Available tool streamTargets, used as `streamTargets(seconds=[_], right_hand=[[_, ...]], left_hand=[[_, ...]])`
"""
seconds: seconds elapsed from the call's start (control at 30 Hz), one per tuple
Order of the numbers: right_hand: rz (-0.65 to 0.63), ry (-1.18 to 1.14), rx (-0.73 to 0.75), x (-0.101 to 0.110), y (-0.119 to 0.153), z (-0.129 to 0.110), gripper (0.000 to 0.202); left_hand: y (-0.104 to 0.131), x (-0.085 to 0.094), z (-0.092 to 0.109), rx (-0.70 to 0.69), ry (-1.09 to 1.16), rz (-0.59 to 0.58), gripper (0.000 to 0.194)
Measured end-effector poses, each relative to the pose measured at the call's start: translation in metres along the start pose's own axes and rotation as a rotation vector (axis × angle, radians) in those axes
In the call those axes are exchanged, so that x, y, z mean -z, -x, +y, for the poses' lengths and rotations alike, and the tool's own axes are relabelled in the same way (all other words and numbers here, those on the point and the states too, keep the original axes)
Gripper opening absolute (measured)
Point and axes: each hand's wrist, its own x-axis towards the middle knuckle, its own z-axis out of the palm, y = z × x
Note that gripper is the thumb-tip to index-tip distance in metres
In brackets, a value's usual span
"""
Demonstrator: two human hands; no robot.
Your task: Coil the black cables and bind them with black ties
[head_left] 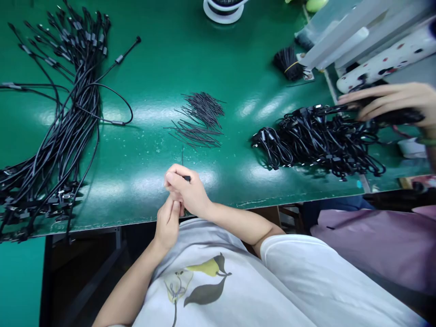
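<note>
Left of frame: long cables (86,84), lay uncoiled. Right: coiled cables (311,138), seemingly finished. Centre: thin ties (206,109), unused. Lower centre: right hand (192,195), closed on a mostly hidden black piece (187,178); left hand (167,225), fingers bent, contents could not be told

Worktop (238,172): a white-rimmed spool (223,13) stands at the far side. A spotted white cylinder (388,59) slants at right. Purple fabric (374,245) shows below the near edge, right.
</note>
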Motion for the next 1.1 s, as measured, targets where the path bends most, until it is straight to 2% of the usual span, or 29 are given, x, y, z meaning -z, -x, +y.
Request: streamTargets(seconds=[0.1,0.13,0.17,0.2,0.27,0.33,0.37,0.43,0.53,0.7,0.77,0.9,1.0,1.1], right_hand=[[-0.251,0.195,0.003,0.028,-0.012,-0.012,0.027],[-0.276,0.322,0.038,0.043,-0.018,-0.017,0.027],[-0.234,0.472,0.079,0.06,-0.025,-0.023,0.026],[-0.127,0.64,0.113,0.079,-0.033,-0.027,0.024],[0.18,0.977,0.135,0.114,-0.052,-0.035,0.022],[0.409,1.233,0.087,0.141,-0.072,-0.039,0.025],[0.463,1.324,0.044,0.15,-0.082,-0.039,0.026],[0.475,1.455,-0.025,0.159,-0.097,-0.038,0.025],[0.474,1.575,0.001,0.157,-0.104,-0.035,0.02],[0.564,1.662,0.086,0.155,-0.092,-0.04,0.025],[0.584,1.647,0.131,0.157,-0.088,-0.043,0.025],[0.587,1.459,0.347,0.155,-0.075,-0.043,0.019],[0.419,1.167,0.4,0.132,-0.056,-0.033,0.017],[0.124,0.938,0.331,0.091,-0.031,-0.014,0.015]], left_hand=[[-0.002,0.004,-0.001,0.156,0.388,-0.012,0.035],[-0.004,0.009,0.001,0.2,0.477,-0.008,0.034],[-0.006,0.015,0.003,0.236,0.535,0.003,0.032],[-0.008,0.021,0.005,0.264,0.567,0.016,0.032],[-0.011,0.031,0.007,0.304,0.593,0.026,0.031],[-0.014,0.035,0.009,0.335,0.613,0.008,0.031],[-0.014,0.034,0.01,0.346,0.622,-0.005,0.031],[-0.015,0.03,0.012,0.355,0.636,-0.011,0.032],[-0.013,0.027,0.014,0.356,0.629,0.032,0.033],[-0.013,0.031,0.015,0.341,0.614,0.055,0.036],[-0.015,0.031,0.015,0.337,0.624,0.022,0.036],[-0.018,0.026,0.024,0.296,0.663,-0.03,0.029],[-0.02,0.019,0.033,0.259,0.667,-0.066,0.026],[-0.024,0.012,0.035,0.215,0.631,-0.111,0.044]])
